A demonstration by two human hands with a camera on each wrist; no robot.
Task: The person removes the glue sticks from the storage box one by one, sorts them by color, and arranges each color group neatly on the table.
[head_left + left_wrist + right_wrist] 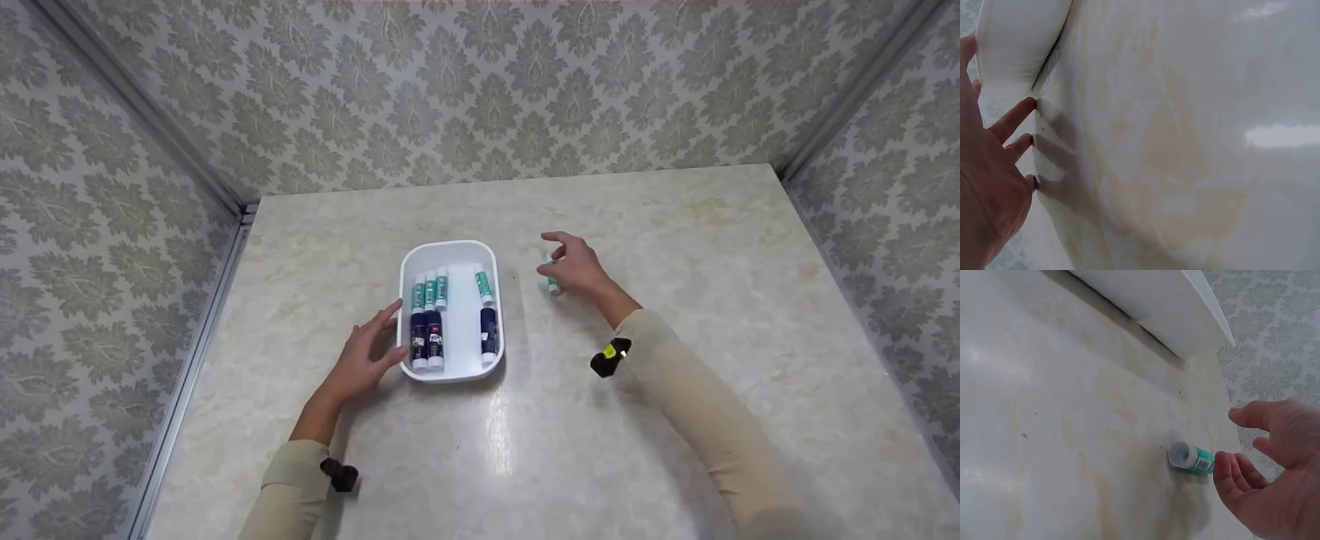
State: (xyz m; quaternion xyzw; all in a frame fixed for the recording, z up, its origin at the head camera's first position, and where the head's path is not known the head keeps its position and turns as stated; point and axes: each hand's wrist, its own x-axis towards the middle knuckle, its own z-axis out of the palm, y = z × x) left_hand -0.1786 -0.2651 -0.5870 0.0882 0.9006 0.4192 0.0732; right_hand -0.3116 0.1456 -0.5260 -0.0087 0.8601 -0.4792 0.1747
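The glue stick (1192, 458) lay on the table just under the right hand's (576, 268) loosely spread fingers, ungripped. The tray (450, 251) was steadied by the spread left hand (365, 358). If nudged, the stick could probably be rolled away.

- The tray (450, 251) by the left hand (360, 360) is plain white
- In it lie markers (427, 319) with teal-green caps and dark navy barrels with white ends
- The marker (1190, 458) at the right hand's (577, 266) fingertips is teal-green with a white end
- The table (675, 247) under both hands is cream, mottled with faint yellowish marbling
- The walls (480, 90) beyond carry a grey-green damask leaf pattern on pale ground
- Both sleeves (697, 397) are beige
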